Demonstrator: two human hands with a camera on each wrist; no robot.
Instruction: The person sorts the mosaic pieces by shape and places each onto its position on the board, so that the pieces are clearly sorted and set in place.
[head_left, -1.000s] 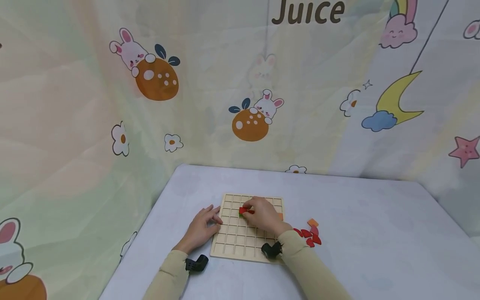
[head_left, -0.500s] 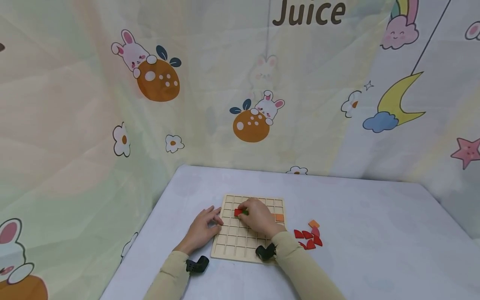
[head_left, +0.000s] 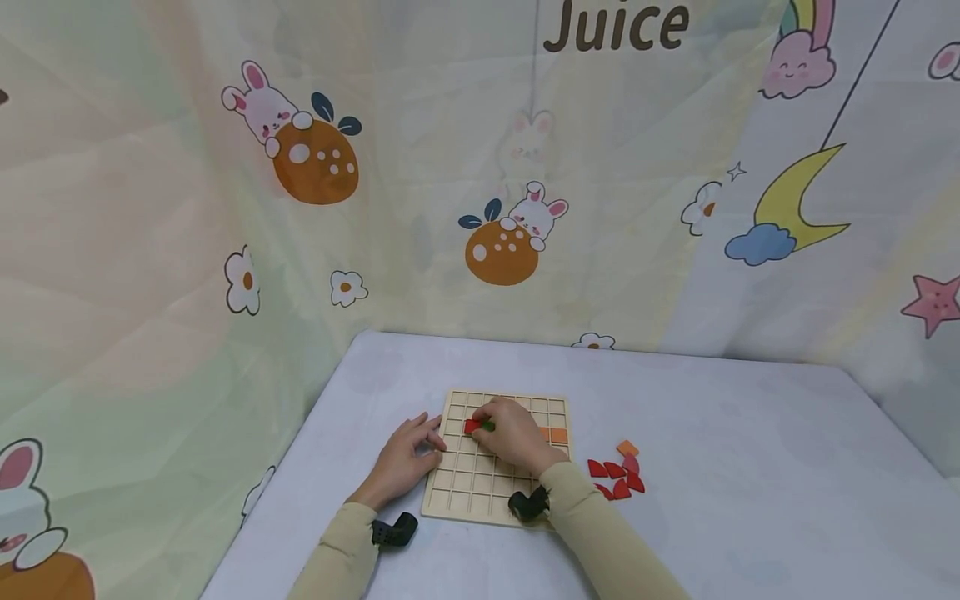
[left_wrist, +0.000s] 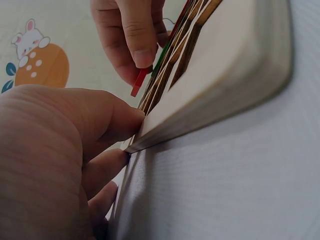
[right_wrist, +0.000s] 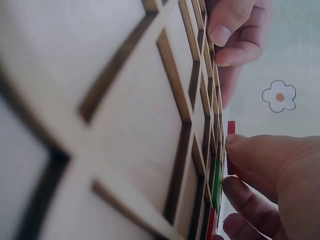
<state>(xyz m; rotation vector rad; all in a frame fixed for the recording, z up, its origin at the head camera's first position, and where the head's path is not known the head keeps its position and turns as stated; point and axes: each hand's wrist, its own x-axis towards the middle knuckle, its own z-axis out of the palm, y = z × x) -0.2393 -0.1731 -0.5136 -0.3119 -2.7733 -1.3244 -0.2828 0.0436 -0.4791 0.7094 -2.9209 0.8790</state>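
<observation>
My right hand [head_left: 516, 433] pinches a small flat red piece [head_left: 471, 427] between thumb and fingers, just above the wooden grid board [head_left: 457, 490]. In the right wrist view the red piece [right_wrist: 231, 126] stands slightly off the grid. A green piece [right_wrist: 216, 184] lies in a cell beside it, with another red piece [right_wrist: 210, 224] next to the green one. My left hand [head_left: 405, 457] rests at the board's left edge. In the left wrist view its fingertips touch the rim of the board [left_wrist: 215, 95]. The right palm hides some cells.
Two orange squares [head_left: 558, 435] lie in cells at the board's right side. Several loose red fan-shaped pieces [head_left: 615, 470] and an orange square [head_left: 627, 448] lie on the white tabletop [head_left: 750, 475]. A printed cloth [head_left: 420, 167] hangs behind.
My right hand has moved a little left with the red piece, away from over the green piece. Orange squares on the board have come into fuller view. The left hand has stayed put.
</observation>
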